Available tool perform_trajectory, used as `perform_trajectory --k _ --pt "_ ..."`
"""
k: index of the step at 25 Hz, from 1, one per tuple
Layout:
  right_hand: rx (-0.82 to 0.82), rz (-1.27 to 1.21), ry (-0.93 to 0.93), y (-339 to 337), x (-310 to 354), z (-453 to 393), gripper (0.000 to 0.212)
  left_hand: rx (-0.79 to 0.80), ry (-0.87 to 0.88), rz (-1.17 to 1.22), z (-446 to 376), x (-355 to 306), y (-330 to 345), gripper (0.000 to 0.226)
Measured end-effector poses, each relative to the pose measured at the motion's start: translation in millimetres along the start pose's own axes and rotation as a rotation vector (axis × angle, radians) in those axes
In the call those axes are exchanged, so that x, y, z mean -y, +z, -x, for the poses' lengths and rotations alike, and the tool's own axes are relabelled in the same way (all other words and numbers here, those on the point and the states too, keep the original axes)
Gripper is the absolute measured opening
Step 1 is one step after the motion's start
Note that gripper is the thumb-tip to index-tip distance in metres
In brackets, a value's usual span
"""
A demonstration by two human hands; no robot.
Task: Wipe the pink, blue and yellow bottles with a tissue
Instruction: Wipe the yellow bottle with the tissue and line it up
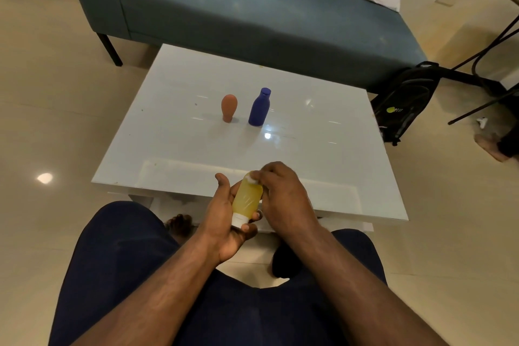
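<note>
The left hand [222,219] grips the yellow bottle [247,199], white cap toward the person, above the near edge of the bench [323,132]; no label is readable. The right hand [283,194] pinches a tissue [254,178] against its far end. The pink bottle [229,107] and blue bottle [260,107] stand mid-bench, just apart, bare surface around them.

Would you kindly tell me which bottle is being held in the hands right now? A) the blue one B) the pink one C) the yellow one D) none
C: the yellow bottle lies in the left hand, while the pink bottle and blue bottle stand on the table.
</note>
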State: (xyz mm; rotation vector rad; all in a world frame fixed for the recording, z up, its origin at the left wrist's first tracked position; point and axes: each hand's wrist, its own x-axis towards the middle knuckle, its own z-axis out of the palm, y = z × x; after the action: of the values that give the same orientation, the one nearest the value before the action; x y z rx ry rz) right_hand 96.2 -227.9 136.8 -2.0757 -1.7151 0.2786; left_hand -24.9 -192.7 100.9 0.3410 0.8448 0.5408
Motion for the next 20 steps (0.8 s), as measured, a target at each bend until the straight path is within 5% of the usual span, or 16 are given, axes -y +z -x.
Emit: perform_trajectory --k 6,10,20 --pt "0.069 0.030 -0.199 4.4 10.5 28.5 0.044 -0.004 -0.020 0.037 4.8 -3.1 0.6 0.071" --pt "0.004 0.049 -0.049 -0.4 1.6 7.3 0.035 0.043 -0.052 0.042 0.0 1.0 -1.4 0.074" --pt "0.038 0.005 -0.092 -0.8 -3.6 10.9 0.040 0.025 -0.076 0.043 -2.1 4.0 -0.8 0.077"
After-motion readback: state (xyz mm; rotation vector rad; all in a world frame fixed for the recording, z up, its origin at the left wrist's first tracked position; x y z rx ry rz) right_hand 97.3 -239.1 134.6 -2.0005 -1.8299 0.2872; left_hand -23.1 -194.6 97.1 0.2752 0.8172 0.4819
